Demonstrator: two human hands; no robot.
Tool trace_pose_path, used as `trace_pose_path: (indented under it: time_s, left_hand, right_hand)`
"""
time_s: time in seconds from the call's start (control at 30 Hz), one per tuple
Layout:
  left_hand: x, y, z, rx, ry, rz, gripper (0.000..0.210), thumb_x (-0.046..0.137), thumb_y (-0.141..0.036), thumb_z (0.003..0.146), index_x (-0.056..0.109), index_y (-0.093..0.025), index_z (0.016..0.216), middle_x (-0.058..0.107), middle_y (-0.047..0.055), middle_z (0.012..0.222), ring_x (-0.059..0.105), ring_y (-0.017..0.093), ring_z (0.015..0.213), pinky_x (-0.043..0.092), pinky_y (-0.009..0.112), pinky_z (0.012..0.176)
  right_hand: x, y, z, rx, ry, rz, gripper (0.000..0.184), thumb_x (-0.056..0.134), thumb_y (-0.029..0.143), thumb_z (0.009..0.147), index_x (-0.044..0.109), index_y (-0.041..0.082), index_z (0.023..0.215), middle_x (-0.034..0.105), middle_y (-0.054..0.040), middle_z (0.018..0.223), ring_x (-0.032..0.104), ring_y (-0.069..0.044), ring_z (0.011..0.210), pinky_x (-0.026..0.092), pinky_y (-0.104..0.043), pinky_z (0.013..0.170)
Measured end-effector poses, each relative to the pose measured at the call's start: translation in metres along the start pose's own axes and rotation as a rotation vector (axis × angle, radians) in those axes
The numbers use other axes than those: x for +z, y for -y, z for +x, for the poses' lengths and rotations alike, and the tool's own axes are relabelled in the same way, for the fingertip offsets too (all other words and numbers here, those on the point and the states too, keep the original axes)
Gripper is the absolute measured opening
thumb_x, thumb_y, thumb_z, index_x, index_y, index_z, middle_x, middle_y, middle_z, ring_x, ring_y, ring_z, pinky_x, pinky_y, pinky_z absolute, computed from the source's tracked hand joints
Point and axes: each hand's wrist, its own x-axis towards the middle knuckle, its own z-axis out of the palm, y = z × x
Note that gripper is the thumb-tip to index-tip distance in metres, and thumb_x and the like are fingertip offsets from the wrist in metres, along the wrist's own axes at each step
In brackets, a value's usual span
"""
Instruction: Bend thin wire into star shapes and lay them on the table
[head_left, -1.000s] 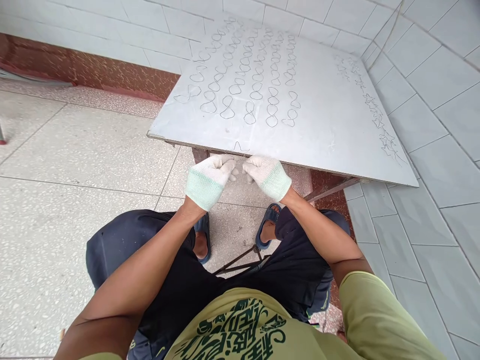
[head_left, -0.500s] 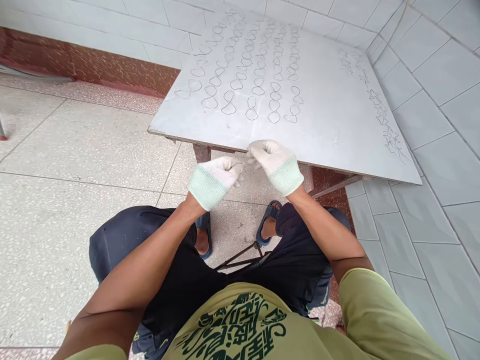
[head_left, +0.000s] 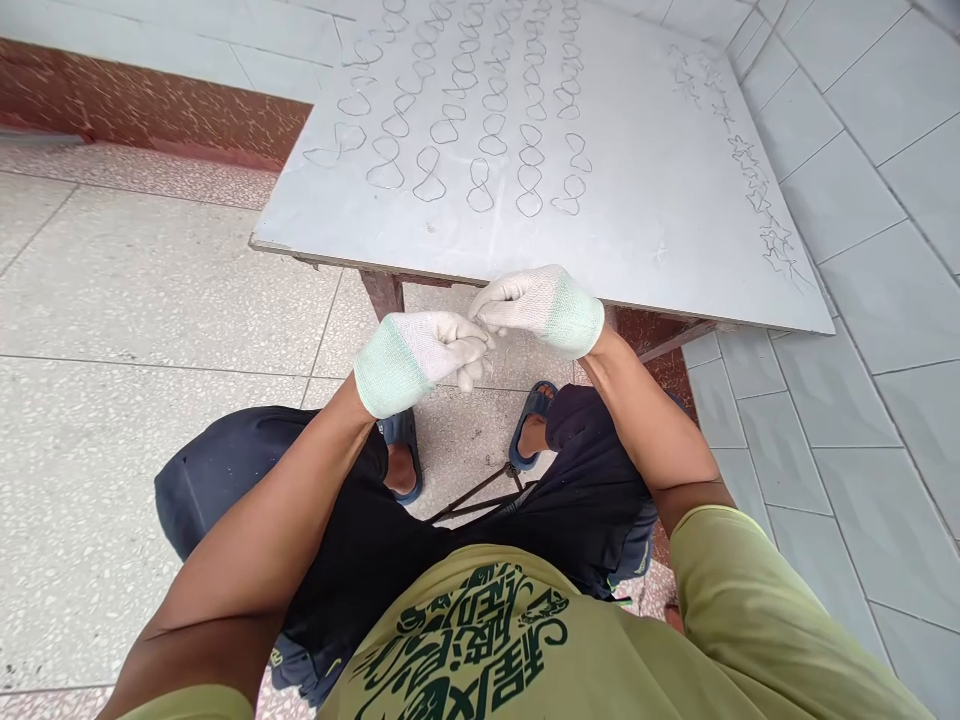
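Observation:
My left hand [head_left: 431, 352], in a white glove with a mint-green cuff, is closed in a pinch just off the near edge of the table. Fingertips touching or nearly touching it belong to my right hand [head_left: 525, 308], gloved alike and also pinched. A thin wire runs between the fingers; most of it is hidden by the gloves and too fine to follow. Beyond my hands, wire figure-eights [head_left: 529, 190] lie in several rows on the white tabletop [head_left: 630, 215]. Along its right side is a line of star-shaped wires [head_left: 750, 175].
Tiled walls [head_left: 847, 390] border the table on the right and at the back. A wooden table leg [head_left: 382, 293] stands under the near edge. Below my hands are my sandalled feet [head_left: 531, 435] and a thin dark metal frame [head_left: 480, 495] on the speckled floor [head_left: 150, 300].
My hands have come together, the right one shifting left so the fingertips meet. The wire between them shows less. The view has tilted slightly down, and the wire shapes on the table lie as before.

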Motion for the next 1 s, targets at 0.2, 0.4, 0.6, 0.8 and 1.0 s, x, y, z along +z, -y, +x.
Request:
trace_pose_path:
  time_s: [0.2, 0.4, 0.6, 0.8, 1.0]
  left_hand:
    - [-0.003, 0.005, 0.001, -0.021, 0.028, 0.054, 0.017, 0.078, -0.038, 0.094, 0.078, -0.023, 0.087, 0.076, 0.006, 0.066, 0.076, 0.022, 0.061, 0.061, 0.034, 0.064]
    - [-0.005, 0.005, 0.007, -0.016, -0.078, 0.043, 0.018, 0.079, -0.037, 0.095, 0.076, -0.021, 0.087, 0.075, 0.006, 0.068, 0.071, 0.018, 0.058, 0.057, 0.031, 0.06]
    - [-0.007, -0.008, 0.003, 0.091, -0.304, 0.209, 0.035, 0.066, -0.041, 0.103, 0.085, -0.017, 0.119, 0.082, 0.008, 0.084, 0.077, 0.023, 0.076, 0.065, 0.035, 0.077]
    - [-0.005, -0.021, -0.02, 0.26, -0.349, 0.822, 0.048, 0.073, -0.038, 0.099, 0.084, -0.032, 0.146, 0.085, 0.005, 0.097, 0.079, 0.032, 0.104, 0.061, 0.042, 0.103]
    - [-0.001, -0.011, -0.005, 0.176, -0.201, 1.126, 0.041, 0.061, -0.042, 0.111, 0.087, -0.037, 0.142, 0.081, 0.007, 0.085, 0.079, 0.033, 0.086, 0.052, 0.037, 0.077]
  right_hand:
    - [-0.003, 0.001, 0.001, 0.02, 0.068, -0.098, 0.015, 0.073, 0.019, 0.092, 0.084, 0.018, 0.082, 0.077, 0.0019, 0.079, 0.065, -0.011, 0.073, 0.049, -0.023, 0.069]
    - [0.001, 0.001, 0.006, 0.05, -0.017, -0.077, 0.019, 0.072, 0.014, 0.096, 0.082, 0.018, 0.08, 0.072, 0.0039, 0.072, 0.064, -0.011, 0.071, 0.05, -0.023, 0.07]
    - [0.005, 0.0, 0.009, 0.154, -0.181, 0.18, 0.016, 0.075, 0.014, 0.103, 0.079, 0.018, 0.088, 0.073, 0.0031, 0.073, 0.064, -0.01, 0.064, 0.053, -0.023, 0.063]
    - [0.002, 0.004, 0.005, 0.161, -0.305, 0.269, 0.015, 0.078, 0.021, 0.108, 0.076, 0.019, 0.093, 0.078, 0.0005, 0.081, 0.068, -0.01, 0.068, 0.055, -0.021, 0.062]
    - [0.008, 0.005, 0.012, 0.204, -0.319, 0.23, 0.023, 0.075, 0.02, 0.111, 0.073, 0.019, 0.089, 0.078, -0.0001, 0.079, 0.069, -0.01, 0.067, 0.057, -0.021, 0.062]
